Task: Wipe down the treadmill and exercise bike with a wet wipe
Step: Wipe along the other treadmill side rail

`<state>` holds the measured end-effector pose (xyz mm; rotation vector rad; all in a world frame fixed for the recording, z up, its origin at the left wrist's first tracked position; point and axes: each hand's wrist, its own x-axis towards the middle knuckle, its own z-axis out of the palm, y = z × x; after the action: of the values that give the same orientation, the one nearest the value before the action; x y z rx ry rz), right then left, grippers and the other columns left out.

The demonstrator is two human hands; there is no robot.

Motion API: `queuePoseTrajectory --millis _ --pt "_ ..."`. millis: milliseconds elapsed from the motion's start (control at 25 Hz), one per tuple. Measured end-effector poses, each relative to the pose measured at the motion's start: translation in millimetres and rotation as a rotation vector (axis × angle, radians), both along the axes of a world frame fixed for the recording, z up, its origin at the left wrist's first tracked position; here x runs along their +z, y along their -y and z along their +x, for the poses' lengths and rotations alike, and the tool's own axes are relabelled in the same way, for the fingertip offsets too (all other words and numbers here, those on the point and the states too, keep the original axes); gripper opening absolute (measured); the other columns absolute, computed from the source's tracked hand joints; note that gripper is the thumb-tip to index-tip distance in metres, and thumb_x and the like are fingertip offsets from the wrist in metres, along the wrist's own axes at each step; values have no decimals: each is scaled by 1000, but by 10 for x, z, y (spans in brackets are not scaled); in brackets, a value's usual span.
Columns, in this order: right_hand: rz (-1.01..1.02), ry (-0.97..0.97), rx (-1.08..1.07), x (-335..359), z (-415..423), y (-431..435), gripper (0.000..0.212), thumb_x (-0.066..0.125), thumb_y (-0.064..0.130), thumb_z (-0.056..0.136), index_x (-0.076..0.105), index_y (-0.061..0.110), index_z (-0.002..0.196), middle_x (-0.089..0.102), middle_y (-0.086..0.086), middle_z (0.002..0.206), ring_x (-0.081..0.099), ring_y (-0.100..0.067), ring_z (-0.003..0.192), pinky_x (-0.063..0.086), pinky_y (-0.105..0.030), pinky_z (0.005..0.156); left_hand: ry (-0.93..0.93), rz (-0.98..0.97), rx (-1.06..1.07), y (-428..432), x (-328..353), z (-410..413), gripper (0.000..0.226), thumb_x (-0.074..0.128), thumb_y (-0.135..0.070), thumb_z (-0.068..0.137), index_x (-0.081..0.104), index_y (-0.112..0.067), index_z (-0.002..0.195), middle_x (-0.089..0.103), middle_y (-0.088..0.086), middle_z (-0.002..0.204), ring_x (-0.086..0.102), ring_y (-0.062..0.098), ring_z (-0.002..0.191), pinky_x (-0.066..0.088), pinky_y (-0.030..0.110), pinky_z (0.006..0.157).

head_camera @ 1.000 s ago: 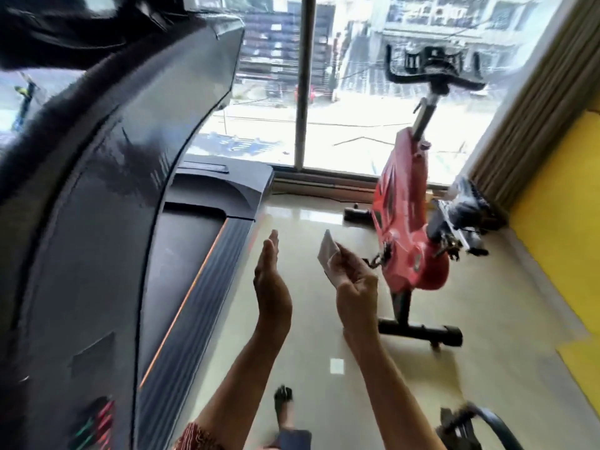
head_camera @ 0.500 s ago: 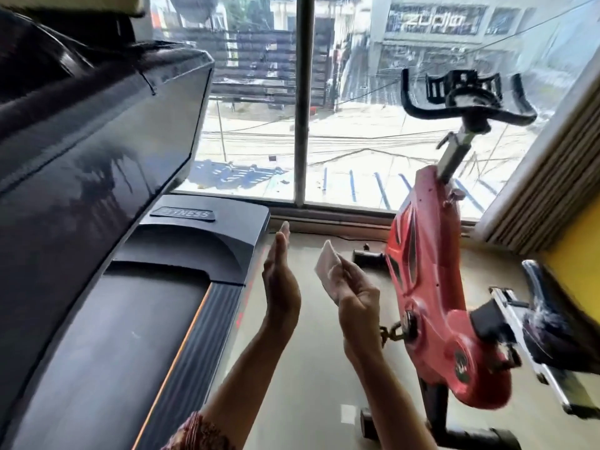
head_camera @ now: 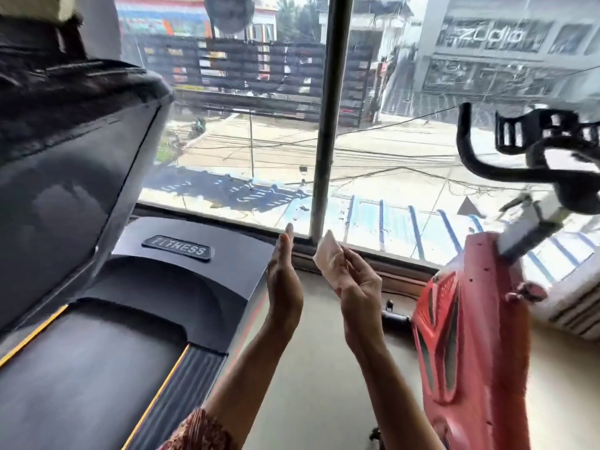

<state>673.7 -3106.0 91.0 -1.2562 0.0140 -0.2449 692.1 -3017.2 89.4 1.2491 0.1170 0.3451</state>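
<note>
The wet wipe (head_camera: pixel 328 259) — a small, pale, thin sheet, slightly crumpled — sits at mid-frame, pinched in the right hand (head_camera: pixel 358 287). Beside it the left hand (head_camera: pixel 283 280) stands edge-on, fingers straight, holding nothing. The treadmill (head_camera: pixel 168 287) fills the left of the frame — dark, glossy, smooth-curved plastic. The exercise bike (head_camera: pixel 467 336), red-shelled with black handlebars, stands at right.

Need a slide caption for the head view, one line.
Right hand pinches a wet wipe, left hand open beside it, between black treadmill and red exercise bike.
</note>
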Motion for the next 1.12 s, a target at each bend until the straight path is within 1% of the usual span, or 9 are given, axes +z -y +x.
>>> queuePoseTrajectory --millis 120,360,640,720,760,840,920,1000,1120 --pt "-11 5 18 2 704 187 24 53 9 96 65 6 117 70 0 100 63 -3 91 46 -26 85 29 41 37 139 29 602 63 27 -52 91 41 -17 142 42 -10 143 37 0 133 24 20 111" --pt "-45 -49 81 -171 1846 349 26 53 9 95 64 1 117 69 -8 103 63 -1 85 47 -15 74 -22 -12 127 288 -158 1859 48 27 -38 102 43 -15 141 43 -4 146 37 4 134 22 25 115" --pt "-36 -18 142 -146 3768 496 20 57 8 94 69 9 110 72 -7 104 65 -19 102 48 -38 96 25 -90 156 503 -102 3793 43 29 -30 103 44 -10 138 46 4 143 40 9 132 27 23 111" --pt "-33 23 190 -43 4180 433 28 62 15 89 67 5 115 71 -8 108 65 -23 107 48 -37 97 54 -66 185 442 -23 4213 43 35 -36 101 44 -16 137 47 2 142 40 10 134 25 24 112" --pt "-31 35 201 -22 4432 373 30 61 16 88 67 4 115 71 -7 106 65 -21 104 49 -35 94 76 -31 210 384 10 4441 46 36 -42 95 46 -20 134 47 0 141 40 9 133 25 25 113" --pt "-10 23 249 -62 4841 233 20 59 11 91 69 9 108 71 -3 100 65 -17 96 49 -33 89 84 -7 272 230 39 4760 49 36 -51 85 49 -29 127 49 -5 139 41 5 132 25 25 114" --pt "-10 -9 388 -161 5142 -1 19 59 14 92 71 15 105 72 -3 104 65 -22 103 47 -39 96 83 59 367 -14 16 4913 55 37 -59 82 47 -32 128 47 -6 142 39 3 133 24 25 114" --pt "-36 -9 554 -179 5367 -327 21 58 20 88 72 17 103 72 -4 106 64 -23 107 47 -43 99 43 81 508 -329 -5 4979 60 34 -56 86 44 -25 136 44 -3 145 37 3 135 22 27 116" --pt "-78 71 819 -43 5557 -864 15 58 16 95 72 17 94 72 5 94 63 -8 89 50 -28 83 -10 53 785 -826 38 4953 52 33 -48 93 44 -22 137 42 -2 146 35 4 136 20 27 116"
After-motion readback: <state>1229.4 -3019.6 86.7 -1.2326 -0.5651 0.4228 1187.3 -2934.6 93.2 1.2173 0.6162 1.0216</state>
